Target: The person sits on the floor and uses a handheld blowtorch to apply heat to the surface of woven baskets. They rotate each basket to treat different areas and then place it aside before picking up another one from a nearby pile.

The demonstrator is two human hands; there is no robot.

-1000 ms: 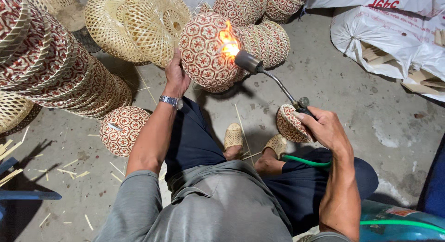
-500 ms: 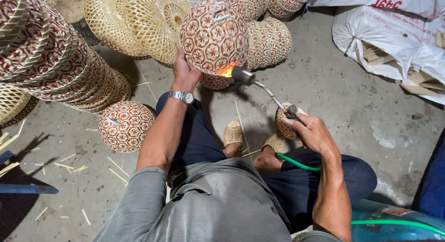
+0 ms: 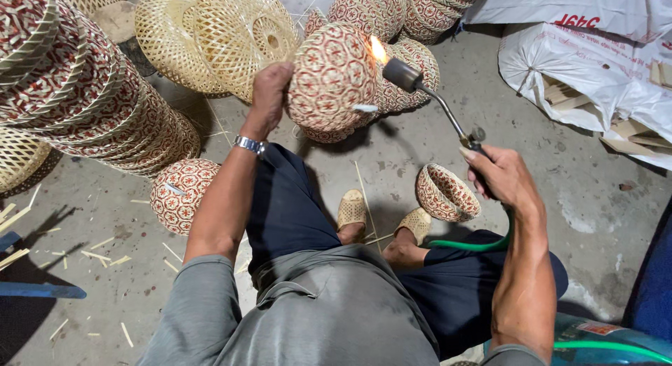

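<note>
Meanwhile left hand [image 3: 271, 89] grips woven basket [image 3: 332, 77]; right hand [image 3: 505, 177] flames it by torch [image 3: 428, 94].

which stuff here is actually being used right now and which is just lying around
In use: left hand holding the red patterned woven basket; right hand gripping the gas torch, its flame at the basket; green hose.

Lying about: stacked baskets, plain lattice baskets, small basket, white sacks.

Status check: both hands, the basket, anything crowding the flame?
Left hand grips woven basket, held up. Right hand holds gas torch, flame at the basket's upper edge. More patterned baskets right behind the flame.
</note>
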